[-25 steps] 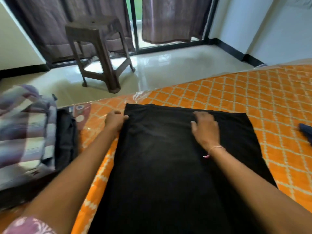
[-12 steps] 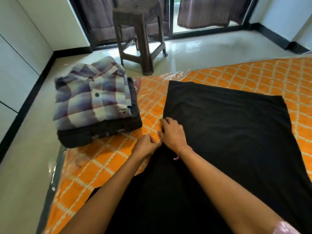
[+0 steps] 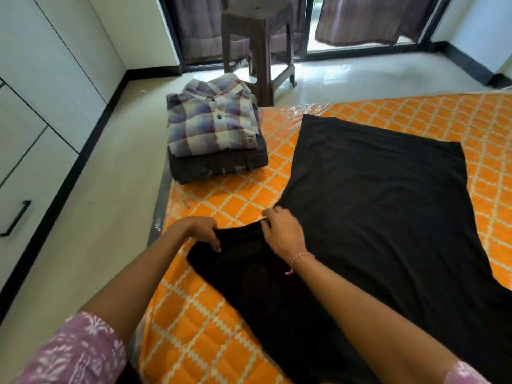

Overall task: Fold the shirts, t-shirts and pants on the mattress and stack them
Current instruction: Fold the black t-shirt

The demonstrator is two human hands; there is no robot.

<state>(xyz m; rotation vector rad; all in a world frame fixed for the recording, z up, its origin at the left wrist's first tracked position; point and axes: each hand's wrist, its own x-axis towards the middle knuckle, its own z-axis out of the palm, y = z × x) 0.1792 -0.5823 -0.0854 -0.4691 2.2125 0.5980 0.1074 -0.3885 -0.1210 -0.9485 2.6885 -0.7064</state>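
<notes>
Black garment (image 3: 374,206) spread flat on the mattress (image 3: 415,112), long axis running from lower left of the frame to upper right. Left hand (image 3: 199,231) and right hand (image 3: 282,231) each pinch its raised near-left edge, fingers curled. Judged step: starting a fold; next, carry this edge across evenly. Folded stack (image 3: 213,134) lies upper left.

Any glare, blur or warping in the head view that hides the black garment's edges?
Head view: daylight glare on the floor and the mattress plastic; wide-angle bend in the wardrobe lines; the black garment is too dark to show folds; left hand and right hand are slightly soft, gripping its near edge.
</notes>
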